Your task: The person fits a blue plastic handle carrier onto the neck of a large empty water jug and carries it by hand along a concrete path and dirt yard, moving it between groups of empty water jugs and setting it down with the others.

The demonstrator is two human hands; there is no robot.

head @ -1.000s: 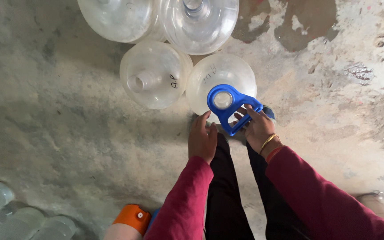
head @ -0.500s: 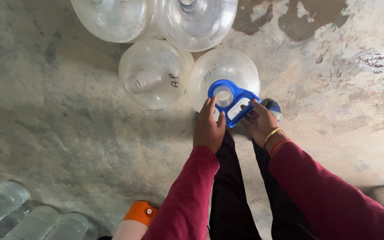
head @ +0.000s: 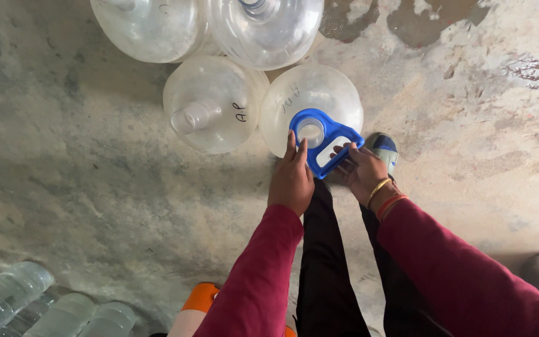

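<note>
Dressed in long maroon sleeves [head: 263,274] reaching the wrists, black trousers [head: 332,274] below. On the right hand's [head: 363,171] wrist, a gold bangle [head: 378,187] beside a red one [head: 391,203]. Left hand [head: 291,178] bare of jewellery.

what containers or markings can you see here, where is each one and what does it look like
Large water jug: by the hands, round, clear, dark handwritten mark, blue carry handle on its neck.
Second jug: left of it, clear, dark mark.
Two more jugs: top edge, clear.
Small bottles: bottom left, clear, lying.
</note>
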